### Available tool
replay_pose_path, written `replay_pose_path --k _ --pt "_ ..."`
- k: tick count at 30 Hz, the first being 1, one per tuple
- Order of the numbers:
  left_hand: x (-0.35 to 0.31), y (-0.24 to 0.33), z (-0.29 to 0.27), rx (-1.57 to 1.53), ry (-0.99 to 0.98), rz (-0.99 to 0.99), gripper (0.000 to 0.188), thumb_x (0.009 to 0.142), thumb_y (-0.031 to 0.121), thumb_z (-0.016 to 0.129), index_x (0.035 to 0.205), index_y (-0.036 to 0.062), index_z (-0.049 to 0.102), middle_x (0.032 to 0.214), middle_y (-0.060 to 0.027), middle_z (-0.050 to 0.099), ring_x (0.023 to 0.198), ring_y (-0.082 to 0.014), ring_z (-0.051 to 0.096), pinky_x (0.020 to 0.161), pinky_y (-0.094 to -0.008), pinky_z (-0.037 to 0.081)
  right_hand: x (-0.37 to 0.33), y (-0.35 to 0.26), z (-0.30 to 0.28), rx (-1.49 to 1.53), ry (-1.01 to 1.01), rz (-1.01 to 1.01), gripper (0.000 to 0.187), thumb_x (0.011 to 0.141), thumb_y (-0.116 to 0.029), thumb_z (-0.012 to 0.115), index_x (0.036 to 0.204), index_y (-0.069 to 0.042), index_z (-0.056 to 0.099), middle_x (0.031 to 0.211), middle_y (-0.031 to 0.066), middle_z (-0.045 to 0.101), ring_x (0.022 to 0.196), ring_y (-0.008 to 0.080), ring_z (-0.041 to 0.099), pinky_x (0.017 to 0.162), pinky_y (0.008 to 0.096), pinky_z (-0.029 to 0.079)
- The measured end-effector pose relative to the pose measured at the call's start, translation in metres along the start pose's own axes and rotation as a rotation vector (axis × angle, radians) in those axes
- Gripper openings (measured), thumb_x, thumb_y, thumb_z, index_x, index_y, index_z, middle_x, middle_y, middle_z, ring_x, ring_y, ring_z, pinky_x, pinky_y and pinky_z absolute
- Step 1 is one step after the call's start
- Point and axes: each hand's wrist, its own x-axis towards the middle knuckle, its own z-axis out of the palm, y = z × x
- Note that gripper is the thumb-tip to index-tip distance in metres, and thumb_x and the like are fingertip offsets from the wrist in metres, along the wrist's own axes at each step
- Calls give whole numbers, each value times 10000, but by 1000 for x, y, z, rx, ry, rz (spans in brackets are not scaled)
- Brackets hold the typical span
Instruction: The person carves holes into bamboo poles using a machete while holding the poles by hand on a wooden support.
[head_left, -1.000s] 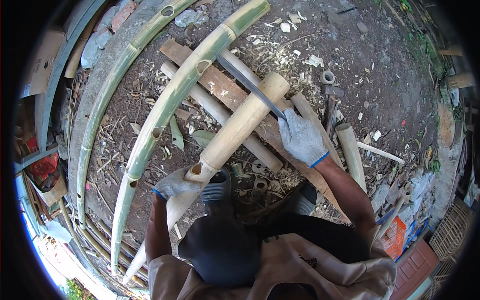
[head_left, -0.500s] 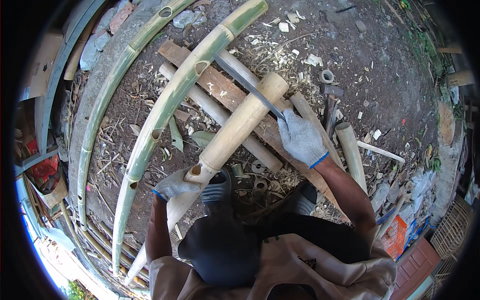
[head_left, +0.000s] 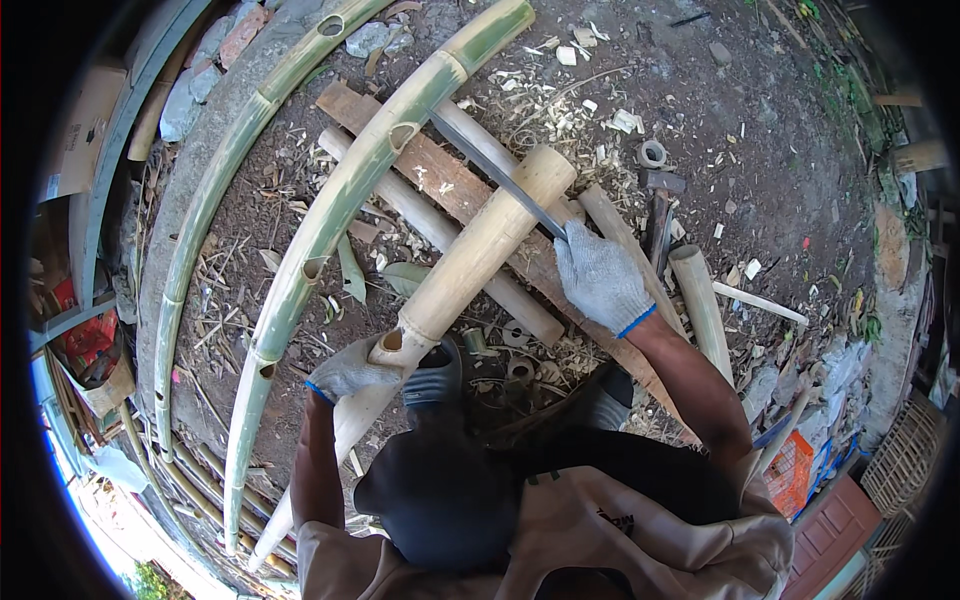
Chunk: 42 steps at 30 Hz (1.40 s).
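Observation:
A pale bamboo pole (head_left: 462,262) slants up from the lower left, its thick cut end raised at the upper right. Near its middle is a cut hole (head_left: 392,341). My left hand (head_left: 355,370), in a grey knit glove, is closed around the pole beside that hole. The gloved right hand (head_left: 603,275) grips the near end of a long flat metal blade (head_left: 490,168); its handle is hidden in my fingers. That blade lies across the pole close to the cut end, its tip reaching toward a green bamboo pole (head_left: 320,220). Whether it is a saw or a knife I cannot make out.
A wooden plank (head_left: 440,180) and a round pole (head_left: 425,217) lie crosswise under the bamboo. Farther left is another holed green bamboo (head_left: 215,190). To the right are a hammer (head_left: 660,205), a bamboo ring (head_left: 652,154) and a short bamboo piece (head_left: 700,300). Wood chips (head_left: 570,105) litter the dirt.
The blade's tip has slid very slightly toward my right hand. Both hands and the pole are otherwise in nearly the same places.

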Motion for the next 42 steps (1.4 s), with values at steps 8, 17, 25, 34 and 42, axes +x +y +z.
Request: replay_pose_path --k 8,17,25,34,42 --pt "-13 17 32 139 164 32 823 808 319 957 1495 39 602 1302 -113 750 1182 -190 692 1077 -382 535 6 -3 -21 -53 -159 -31 197 1090 -208 568 1064 -21 510 720 259 665 688 468 691 609 599 536" --pt "-19 3 62 226 360 128 840 754 377 988 1441 57 626 1241 -164 776 1143 -295 762 988 -444 589 1 -19 -46 -145 -193 -9 198 1087 -204 547 1086 -6 563 704 226 683 691 411 724 641 541 576" --pt "-31 18 87 377 562 102 808 735 406 979 1408 113 641 1225 -166 764 1151 -371 749 960 -467 596 2 -12 -44 -119 -193 -46 244 1092 -266 563 1107 -24 539 663 249 651 619 475 680 558 603 551" --pt "-30 27 116 509 669 -90 912 729 447 961 1495 147 569 1334 -185 703 1247 -403 690 1001 -494 588 0 -10 -45 -212 -242 -63 329 1104 -282 543 1234 20 566 710 268 676 672 500 691 596 616 551" --pt "-10 19 112 646 999 184 802 756 424 916 1424 89 624 1148 -194 755 1046 -408 748 899 -517 607 27 -7 -29 -40 -158 83 255 1107 -284 541 1154 -34 551 766 293 684 750 511 697 684 631 545"
